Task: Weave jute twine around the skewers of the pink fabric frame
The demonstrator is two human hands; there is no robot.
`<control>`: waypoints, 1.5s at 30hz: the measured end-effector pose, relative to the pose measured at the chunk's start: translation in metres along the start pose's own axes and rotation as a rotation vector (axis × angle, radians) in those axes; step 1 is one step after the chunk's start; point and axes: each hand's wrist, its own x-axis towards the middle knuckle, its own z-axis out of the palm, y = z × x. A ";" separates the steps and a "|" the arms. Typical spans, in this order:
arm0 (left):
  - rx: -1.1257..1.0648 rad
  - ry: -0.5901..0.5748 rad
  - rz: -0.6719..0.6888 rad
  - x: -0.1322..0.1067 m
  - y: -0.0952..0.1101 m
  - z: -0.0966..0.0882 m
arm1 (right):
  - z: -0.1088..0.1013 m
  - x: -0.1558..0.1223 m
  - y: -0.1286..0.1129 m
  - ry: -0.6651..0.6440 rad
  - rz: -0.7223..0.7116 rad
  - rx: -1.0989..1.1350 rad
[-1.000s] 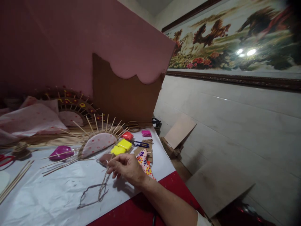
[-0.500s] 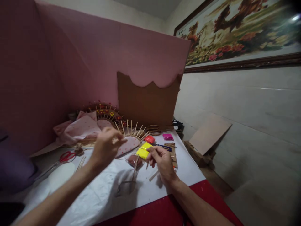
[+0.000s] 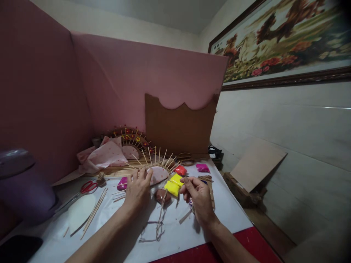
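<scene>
My left hand [image 3: 138, 188] lies palm down with its fingers spread over the left edge of a half-round piece covered in pale pink spotted cloth [image 3: 159, 175]. Thin sticks [image 3: 155, 155] fan out from that piece's curved rim. My right hand [image 3: 199, 197] is closed in a pinch, thumb against forefinger, just right of the yellow packets [image 3: 172, 188]; what it holds, if anything, I cannot make out. Below the packets are a brown packet [image 3: 162, 196] and a strand of twine [image 3: 159, 224]. A magenta packet [image 3: 122, 183] shows beside my left hand.
Red-handled scissors [image 3: 89, 187], loose sticks [image 3: 94, 213] and a white oval sheet [image 3: 81, 212] lie left. A red packet [image 3: 180, 170] and another magenta packet [image 3: 202, 167] lie farther back. A decorated half-round fan [image 3: 131, 135] and scalloped cardboard [image 3: 179, 128] stand behind.
My left hand has come down from the air onto the left side of the half-round piece, its fingers spreading. My right hand stays pinched near the yellow packets. The camera view has shifted slightly.
</scene>
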 end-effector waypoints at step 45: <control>-0.129 0.357 -0.378 -0.014 -0.058 -0.041 | 0.006 -0.009 -0.027 -0.550 -0.413 -0.564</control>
